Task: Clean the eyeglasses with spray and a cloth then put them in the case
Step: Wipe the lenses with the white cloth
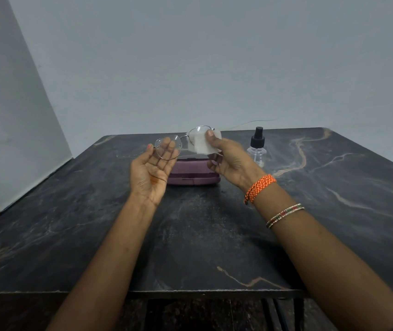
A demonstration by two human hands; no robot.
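Thin metal-framed eyeglasses [185, 137] are held up above the table, lenses facing me. My left hand [153, 172] holds them at the left lens, palm toward me, fingers behind the glass. My right hand [228, 161] pinches a white cloth [201, 145] around the right lens, thumb pressing on top. Below and behind my hands lies the purple glasses case [191, 179], closed, flat on the table. A small clear spray bottle [257, 149] with a black pump top stands upright to the right of the case.
The dark marble-patterned table [190, 235] runs from the near edge to a grey wall. A white panel leans at the far left. An orange thread band and thin bangles sit on my right wrist.
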